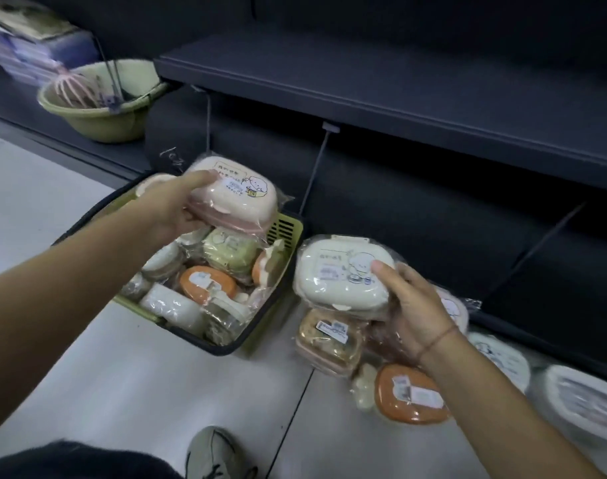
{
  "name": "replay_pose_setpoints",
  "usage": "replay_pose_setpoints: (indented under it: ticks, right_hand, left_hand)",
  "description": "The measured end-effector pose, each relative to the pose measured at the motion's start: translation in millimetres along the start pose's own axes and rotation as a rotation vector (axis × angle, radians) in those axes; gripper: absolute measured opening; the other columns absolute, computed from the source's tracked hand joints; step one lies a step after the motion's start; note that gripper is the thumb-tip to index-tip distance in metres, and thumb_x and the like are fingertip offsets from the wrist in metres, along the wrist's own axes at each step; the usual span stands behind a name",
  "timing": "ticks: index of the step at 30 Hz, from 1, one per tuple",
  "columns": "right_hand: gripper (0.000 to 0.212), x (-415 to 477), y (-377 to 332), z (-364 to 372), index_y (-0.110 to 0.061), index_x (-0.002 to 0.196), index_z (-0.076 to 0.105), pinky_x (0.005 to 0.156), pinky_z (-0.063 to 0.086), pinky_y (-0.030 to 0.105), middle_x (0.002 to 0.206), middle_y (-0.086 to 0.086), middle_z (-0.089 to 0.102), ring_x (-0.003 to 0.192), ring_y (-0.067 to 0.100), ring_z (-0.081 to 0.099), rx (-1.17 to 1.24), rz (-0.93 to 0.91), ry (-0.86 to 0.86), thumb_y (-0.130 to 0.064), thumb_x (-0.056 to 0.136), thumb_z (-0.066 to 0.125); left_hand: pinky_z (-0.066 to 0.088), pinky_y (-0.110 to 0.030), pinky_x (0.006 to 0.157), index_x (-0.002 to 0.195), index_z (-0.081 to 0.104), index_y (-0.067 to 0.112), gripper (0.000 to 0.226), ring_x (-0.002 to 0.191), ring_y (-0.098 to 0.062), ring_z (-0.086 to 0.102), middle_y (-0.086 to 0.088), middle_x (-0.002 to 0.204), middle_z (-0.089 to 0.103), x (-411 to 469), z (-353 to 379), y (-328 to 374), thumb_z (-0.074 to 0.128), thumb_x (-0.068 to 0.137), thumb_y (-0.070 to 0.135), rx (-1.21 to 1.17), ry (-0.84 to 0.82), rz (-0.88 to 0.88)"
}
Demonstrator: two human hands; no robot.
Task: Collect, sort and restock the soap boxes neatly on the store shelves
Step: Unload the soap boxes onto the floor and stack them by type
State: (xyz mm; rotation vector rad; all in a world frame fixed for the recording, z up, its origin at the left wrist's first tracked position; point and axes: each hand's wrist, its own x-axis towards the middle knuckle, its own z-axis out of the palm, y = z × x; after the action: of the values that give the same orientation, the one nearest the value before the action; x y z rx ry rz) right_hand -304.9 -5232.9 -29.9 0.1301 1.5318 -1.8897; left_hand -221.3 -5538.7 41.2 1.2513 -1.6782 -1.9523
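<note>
We see printed characters on the pink soap box point(239, 198), too blurred to read. The sticker on the white soap box point(336, 278) is equally illegible.

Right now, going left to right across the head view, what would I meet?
Green bowl → basket of soap boxes → white soap box in the right hand → blurred white box at far right. The pink box in the left hand overlaps the basket, so I leave it out.

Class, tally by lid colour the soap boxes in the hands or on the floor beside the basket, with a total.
Cream or white boxes: 5
Orange box: 1
Peach box: 1
Total: 7 in view; others may be hidden.
</note>
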Motion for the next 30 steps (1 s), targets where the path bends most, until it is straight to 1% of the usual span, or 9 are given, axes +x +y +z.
replay_pose_setpoints:
  ticks: [5, 8, 12, 14, 16, 19, 22, 27, 30]
  right_hand:
    - [0.025, -40.3, -11.7, -120.9, -0.006, 0.105, 0.065, 0.061, 0.057, 0.03, 0.098, 0.013, 0.074, 0.084, 0.022, 0.073, 0.053, -0.032, 0.266, -0.022, 0.086, 0.068]
    - [0.025, -56.5, -13.9, -192.3, -0.004, 0.1, 0.066, 0.063, 0.056, 0.028, 0.093, 0.009, 0.075, 0.076, 0.015, 0.073, 0.124, -0.058, 0.446, -0.024, 0.085, 0.07]
    - [0.09, -63.3, -8.2, -269.8, -0.004, 0.109, 0.065, 0.077, 0.059, 0.046, 0.104, 0.011, 0.073, 0.09, 0.022, 0.072, 0.193, -0.113, 0.63, -0.052, 0.038, 0.094]
    - [0.062, -58.7, -0.2, -294.6, -0.004, 0.108, 0.063, 0.078, 0.058, 0.05, 0.111, 0.015, 0.07, 0.096, 0.028, 0.069, 0.239, -0.11, 0.653, -0.042, 0.065, 0.086]
    - [0.031, -46.9, 10.6, -305.1, -0.007, 0.102, 0.064, 0.069, 0.061, 0.036, 0.11, 0.015, 0.07, 0.091, 0.024, 0.069, 0.219, -0.066, 0.663, -0.029, 0.083, 0.075]
    - [0.048, -23.6, 27.6, -300.1, -0.007, 0.101, 0.068, 0.079, 0.059, 0.036, 0.105, 0.013, 0.072, 0.086, 0.024, 0.069, 0.094, 0.011, 0.669, -0.042, 0.071, 0.083]
    - [0.052, -4.0, 39.9, -286.2, -0.01, 0.114, 0.062, 0.055, 0.052, 0.021, 0.109, 0.011, 0.066, 0.085, 0.023, 0.064, 0.052, 0.085, 0.688, -0.04, 0.075, 0.081]
    - [0.06, 16.9, 57.0, -268.7, -0.008, 0.128, 0.057, 0.101, 0.044, 0.037, 0.129, 0.014, 0.058, 0.116, 0.033, 0.054, -0.135, 0.093, 0.725, -0.042, 0.082, 0.074]
    - [0.058, 21.5, 57.1, -259.1, -0.006, 0.129, 0.054, 0.101, 0.038, 0.037, 0.134, 0.018, 0.044, 0.12, 0.034, 0.048, -0.481, 0.137, 0.789, -0.043, 0.086, 0.068]
  left_hand:
    - [0.053, -0.042, 0.091, 0.111, 0.06, 0.009, 0.032, 0.097, -0.023, 0.066, -0.013, 0.111, 0.066, -44.7, 71.4, -17.7, 0.071, 0.087, 0.027, -0.016, -0.107, -0.125]
    - [0.056, -0.037, 0.076, 0.117, 0.058, 0.007, 0.038, 0.097, -0.023, 0.065, -0.013, 0.111, 0.064, -67.3, 105.0, -35.5, 0.072, 0.083, 0.02, -0.03, -0.163, -0.205]
    - [0.06, -0.033, 0.062, 0.122, 0.055, 0.004, 0.045, 0.095, -0.023, 0.066, -0.013, 0.108, 0.066, -92.3, 151.7, -64.8, 0.072, 0.082, 0.014, -0.003, -0.243, -0.266]
    - [0.062, -0.034, 0.067, 0.119, 0.058, 0.002, 0.041, 0.098, -0.024, 0.066, -0.015, 0.11, 0.067, -103.1, 175.5, -76.1, 0.072, 0.082, 0.012, -0.008, -0.291, -0.297]
    - [0.061, -0.033, 0.071, 0.118, 0.06, 0.002, 0.047, 0.101, -0.024, 0.067, -0.015, 0.115, 0.067, -109.8, 193.6, -85.0, 0.075, 0.074, 0.014, 0.002, -0.347, -0.308]
    - [0.061, -0.035, 0.074, 0.122, 0.059, 0.002, 0.062, 0.105, -0.026, 0.066, -0.015, 0.118, 0.066, -114.0, 210.6, -96.0, 0.077, 0.065, 0.018, 0.034, -0.403, -0.298]
    - [0.06, -0.036, 0.081, 0.122, 0.058, 0.002, 0.059, 0.108, -0.027, 0.066, -0.015, 0.119, 0.066, -113.6, 216.6, -103.7, 0.077, 0.069, 0.018, 0.052, -0.425, -0.297]
    - [0.057, -0.037, 0.086, 0.122, 0.059, 0.002, 0.06, 0.111, -0.028, 0.064, -0.016, 0.121, 0.065, -103.7, 213.0, -113.5, 0.077, 0.068, 0.021, 0.039, -0.395, -0.316]
    - [0.061, -0.035, 0.079, 0.123, 0.059, 0.001, 0.059, 0.109, -0.027, 0.064, -0.015, 0.12, 0.065, -100.6, 211.9, -118.0, 0.076, 0.07, 0.021, 0.042, -0.372, -0.318]
